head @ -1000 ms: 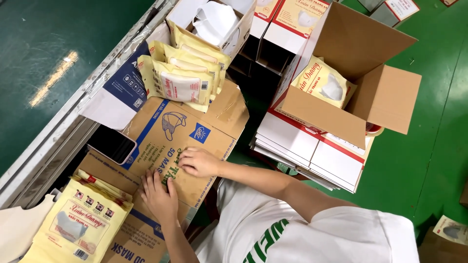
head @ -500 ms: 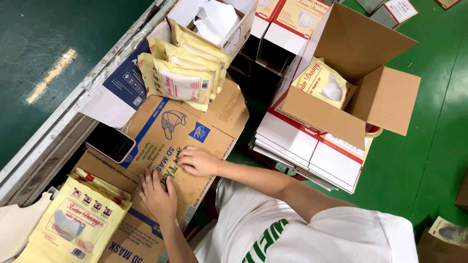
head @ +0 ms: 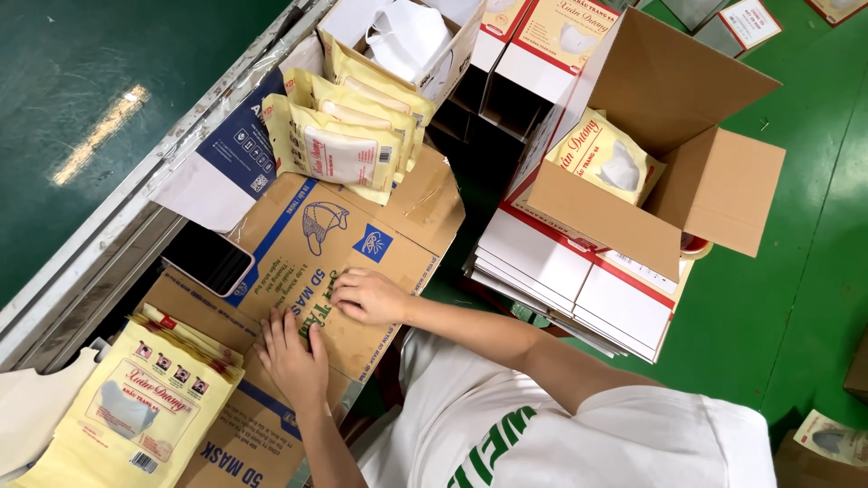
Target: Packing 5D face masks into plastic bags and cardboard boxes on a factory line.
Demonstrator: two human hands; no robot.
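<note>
A flattened brown cardboard box (head: 298, 244) with blue print lies in front of me. My left hand (head: 294, 351) rests flat on it, palm down and fingers spread. Just up and to the right, my right hand (head: 366, 296) also rests on the cardboard, fingers loosely bent and holding nothing. A black phone (head: 208, 258) lies on the cardboard to the left of both hands. A stack of yellow mask packets (head: 136, 407) sits at the lower left, close to my left hand.
More yellow mask packets (head: 348, 136) are piled at the cardboard's far end, beside a white carton of white masks (head: 407, 36). An open brown box (head: 669, 154) holding one packet (head: 606, 163) stands on flat white cartons (head: 561, 280) at the right. A metal rail (head: 108, 226) borders the left.
</note>
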